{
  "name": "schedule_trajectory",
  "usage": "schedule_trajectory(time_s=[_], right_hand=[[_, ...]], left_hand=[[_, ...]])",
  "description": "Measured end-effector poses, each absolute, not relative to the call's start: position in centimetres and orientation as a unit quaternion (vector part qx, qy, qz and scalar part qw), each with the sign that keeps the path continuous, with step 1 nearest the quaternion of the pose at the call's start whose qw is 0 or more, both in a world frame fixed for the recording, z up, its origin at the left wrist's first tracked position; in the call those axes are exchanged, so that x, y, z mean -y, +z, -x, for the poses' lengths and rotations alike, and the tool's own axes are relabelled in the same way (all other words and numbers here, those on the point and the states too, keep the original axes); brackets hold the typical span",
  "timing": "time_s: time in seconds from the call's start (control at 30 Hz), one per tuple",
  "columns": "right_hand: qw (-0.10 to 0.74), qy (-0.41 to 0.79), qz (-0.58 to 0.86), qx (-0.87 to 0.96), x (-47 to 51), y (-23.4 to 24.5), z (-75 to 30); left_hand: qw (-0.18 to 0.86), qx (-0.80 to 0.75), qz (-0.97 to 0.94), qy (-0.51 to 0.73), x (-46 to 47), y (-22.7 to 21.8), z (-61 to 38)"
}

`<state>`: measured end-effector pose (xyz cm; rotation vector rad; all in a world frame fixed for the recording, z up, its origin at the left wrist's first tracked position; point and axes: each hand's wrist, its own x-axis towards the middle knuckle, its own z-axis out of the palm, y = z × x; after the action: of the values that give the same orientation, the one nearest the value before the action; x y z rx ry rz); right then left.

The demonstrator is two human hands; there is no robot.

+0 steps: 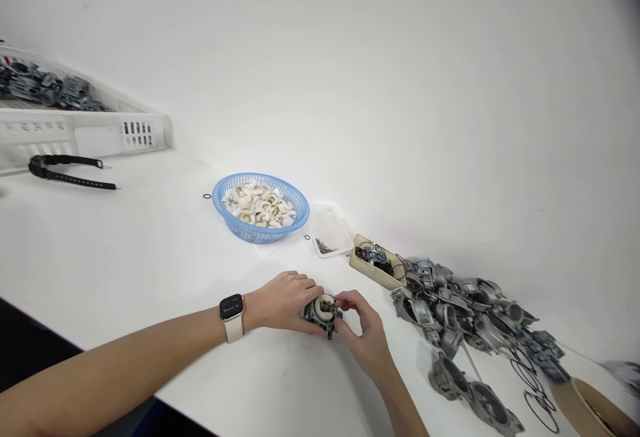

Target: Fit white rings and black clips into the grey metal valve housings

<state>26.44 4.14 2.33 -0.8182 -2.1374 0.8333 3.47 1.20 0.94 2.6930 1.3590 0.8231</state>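
Note:
My left hand [289,302], a pale-strapped watch on its wrist, is closed round the left side of a grey metal carburetor [329,331] low over the white table. A white curved float [324,308] sits in the carburetor's upward-facing side, with small brass parts inside its curve. From the right, my right hand [363,330] has thumb and forefinger bent together at the carburetor's right edge, beside the float. Whatever lies between those fingertips is too small to make out.
Beyond my hands stand a blue basket [235,229] of white floats, a clear tray [336,250] with thin pins, and a cream box [373,273]. Grey metal castings [465,310] and black rings [537,400] lie right. A black watch [75,173] and white crate [100,140] are left.

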Motion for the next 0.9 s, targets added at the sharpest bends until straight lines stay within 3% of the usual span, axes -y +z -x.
schedule_trajectory(time_s=[0.9], right_hand=[[0.359,0.292,0.304,0.833,-4.1,2.34,-26.31]], left_hand=[[0.009,-0.431,-0.862,0.267,-1.21,0.92,-3.49]])
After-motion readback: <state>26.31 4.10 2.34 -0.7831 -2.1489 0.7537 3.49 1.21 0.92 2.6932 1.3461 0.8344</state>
